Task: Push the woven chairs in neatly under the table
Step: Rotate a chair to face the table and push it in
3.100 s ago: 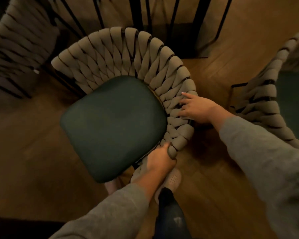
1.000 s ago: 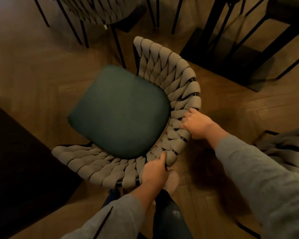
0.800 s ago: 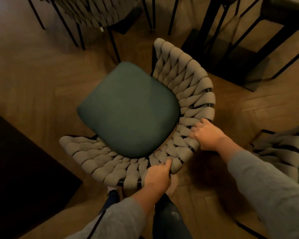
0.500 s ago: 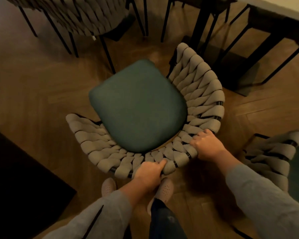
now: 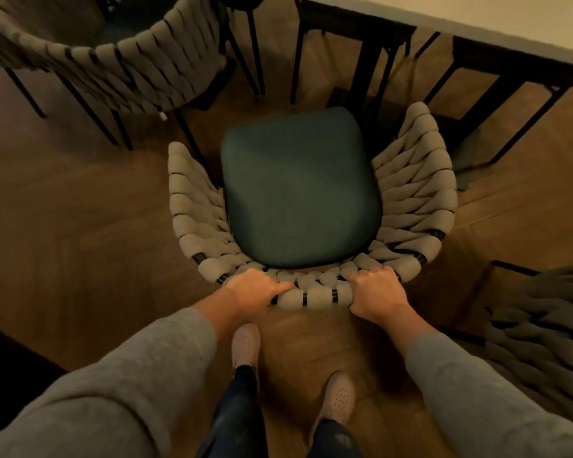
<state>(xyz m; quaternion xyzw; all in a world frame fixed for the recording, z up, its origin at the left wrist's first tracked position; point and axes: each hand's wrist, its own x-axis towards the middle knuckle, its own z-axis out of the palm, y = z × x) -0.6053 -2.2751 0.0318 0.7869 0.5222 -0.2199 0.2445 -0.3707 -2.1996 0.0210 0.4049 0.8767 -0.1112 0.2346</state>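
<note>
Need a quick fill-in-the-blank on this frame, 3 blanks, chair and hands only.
1. Both hands grip the woven ____ of the chair, the left hand and the right hand side by side.
2. The seat cushion is dark ____.
3. The open front of the chair faces the ____, whose pale top edge shows at the upper right.

Missing words: backrest; green; table

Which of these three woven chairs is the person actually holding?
The middle chair, green seat fully visible: both hands grip its backrest. The other chairs stand untouched.
</note>
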